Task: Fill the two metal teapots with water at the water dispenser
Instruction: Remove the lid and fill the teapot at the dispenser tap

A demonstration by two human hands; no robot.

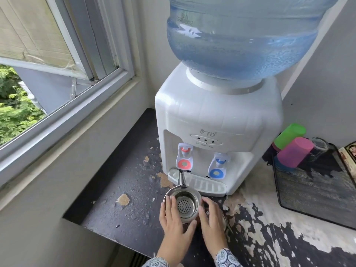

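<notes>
A metal teapot (pixel 183 203) with no lid stands on the worn dark counter in front of the white water dispenser (pixel 217 116). A perforated strainer basket sits in its mouth, and its spout points up toward the drip tray (pixel 202 183). My left hand (pixel 174 222) clasps the pot's left side and my right hand (pixel 211 220) its right side. A second metal object, partly hidden, shows behind my right hand (pixel 223 220). The red tap (pixel 184 156) is on the left, the blue tap (pixel 218 165) on the right. A blue water bottle (pixel 240 35) tops the dispenser.
A black mesh tray (pixel 312 189) at the right holds a green cup (pixel 289 134), a pink cup (pixel 294 154) and a glass. An open window (pixel 57 74) lines the left wall. The counter's front left edge (pixel 92 228) drops off near my left hand.
</notes>
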